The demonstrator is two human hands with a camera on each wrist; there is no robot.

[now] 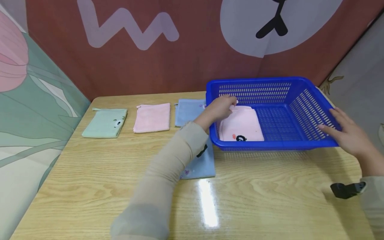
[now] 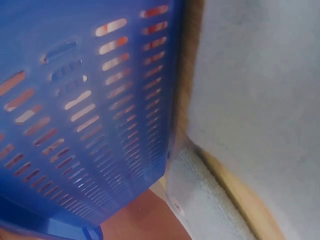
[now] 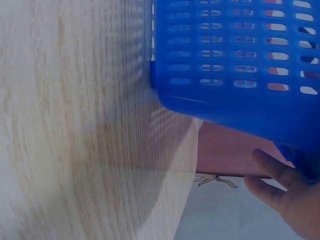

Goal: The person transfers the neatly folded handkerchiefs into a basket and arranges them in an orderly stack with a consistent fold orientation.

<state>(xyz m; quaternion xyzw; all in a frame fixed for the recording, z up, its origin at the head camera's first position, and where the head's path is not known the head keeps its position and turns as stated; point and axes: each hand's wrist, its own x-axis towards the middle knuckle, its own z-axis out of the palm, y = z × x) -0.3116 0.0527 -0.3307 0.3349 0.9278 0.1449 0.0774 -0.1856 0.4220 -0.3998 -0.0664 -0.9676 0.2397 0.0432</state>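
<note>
Head view is showing a folded pink cloth [image 1: 241, 123] lying inside a blue basket [image 1: 276, 145], close against its left wall, with a dark round mark and a coral spot facing up near the front edge. The rest of the basket floor is showing bare lattice to the right of it. The basket is occupying the right part of the wooden surface [image 1: 264, 200].

Two blue cloths are lying just left of the basket: the far blue cloth [image 1: 189, 113] is running up behind its corner, and the near blue cloth [image 1: 207, 165] is partly hiding under the left sleeve [image 1: 156, 190], which is crossing in front of both. Farther left, a flat pink cloth [image 1: 152, 117] and then a green cloth [image 1: 105, 123] are resting apart.

The left hand [image 1: 221, 108] is reaching over the wall, its grip closing thumb and fingers together on the far left corner of the folded pink cloth. The right hand [image 1: 346, 133] is holding the basket's right rim, thumb inside, other fingers outside; the right wrist view is showing two of them spreading apart beneath the rim.
</note>
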